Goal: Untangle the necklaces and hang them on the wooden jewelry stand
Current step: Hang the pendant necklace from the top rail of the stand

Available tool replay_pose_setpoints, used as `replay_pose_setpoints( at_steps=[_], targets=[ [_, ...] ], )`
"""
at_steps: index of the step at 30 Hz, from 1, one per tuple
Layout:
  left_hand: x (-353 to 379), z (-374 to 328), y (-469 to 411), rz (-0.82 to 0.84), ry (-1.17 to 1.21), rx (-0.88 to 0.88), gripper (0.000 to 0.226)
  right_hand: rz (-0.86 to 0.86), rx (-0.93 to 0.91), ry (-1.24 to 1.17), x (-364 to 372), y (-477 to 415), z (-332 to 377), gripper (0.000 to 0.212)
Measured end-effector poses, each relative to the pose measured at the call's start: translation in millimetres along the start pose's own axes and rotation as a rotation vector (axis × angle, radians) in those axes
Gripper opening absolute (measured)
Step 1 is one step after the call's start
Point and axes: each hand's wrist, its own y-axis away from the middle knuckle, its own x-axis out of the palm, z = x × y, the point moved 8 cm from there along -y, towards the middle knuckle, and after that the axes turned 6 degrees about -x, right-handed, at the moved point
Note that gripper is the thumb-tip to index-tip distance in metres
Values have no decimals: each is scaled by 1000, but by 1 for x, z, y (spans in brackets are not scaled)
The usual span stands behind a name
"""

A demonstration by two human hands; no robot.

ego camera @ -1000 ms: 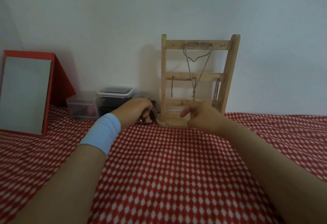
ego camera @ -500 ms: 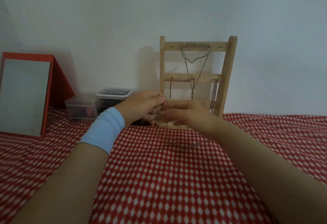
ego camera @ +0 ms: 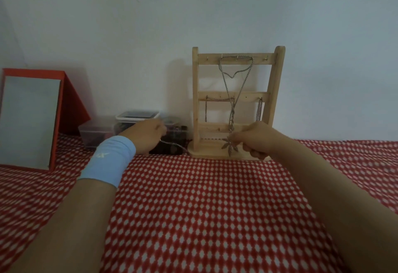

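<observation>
The wooden jewelry stand (ego camera: 277, 91) stands against the wall at the back of the table. A long silver necklace (ego camera: 226, 78) hangs from its top bar, and shorter chains (ego camera: 259, 111) hang from the middle bar. My left hand (ego camera: 148, 135), with a blue wristband, grips one end of a thin chain (ego camera: 172, 144) left of the stand's base. My right hand (ego camera: 258, 140) pinches the chain near a leaf-shaped pendant (ego camera: 229, 146) in front of the base. The chain runs stretched between both hands.
A red-framed mirror (ego camera: 30, 119) leans at the far left. Clear plastic boxes (ego camera: 94, 134) and a white-lidded box (ego camera: 137, 116) sit behind my left hand, with a dark box (ego camera: 172, 139) next to the stand. A red and white cloth (ego camera: 193, 208) covers the table.
My hands were together in front of the stand; now they have pulled apart, left hand going left and right hand going right, stretching the chain with the pendant between them.
</observation>
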Motion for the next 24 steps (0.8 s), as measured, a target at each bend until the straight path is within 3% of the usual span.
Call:
replay_pose_setpoints(
  at_steps=[2,6,9,11,13,18,21,24],
  targets=[
    [15,2,1,113,-94,-37,25,-13,-38,-83,-4,1,8,33],
    [35,-7,13,372,-55,-64,23,17,-193,-135,4,6,32,35],
    [17,-39,12,204,-175,102,26,35,-316,-91,15,13,52,36],
    [7,-65,18,119,123,184,26,35,-381,-91,22,16,63,35],
    [17,-80,25,234,506,147,29,24,-423,-118,26,18,71,34],
    [45,-69,37,490,641,-26,43,-23,-410,-187,18,14,64,39],
    [27,-67,35,528,1008,29,42,21,-354,-199,22,11,51,37],
    [-4,-69,30,456,1409,82,38,72,-300,-227,29,9,40,34]
  ],
)
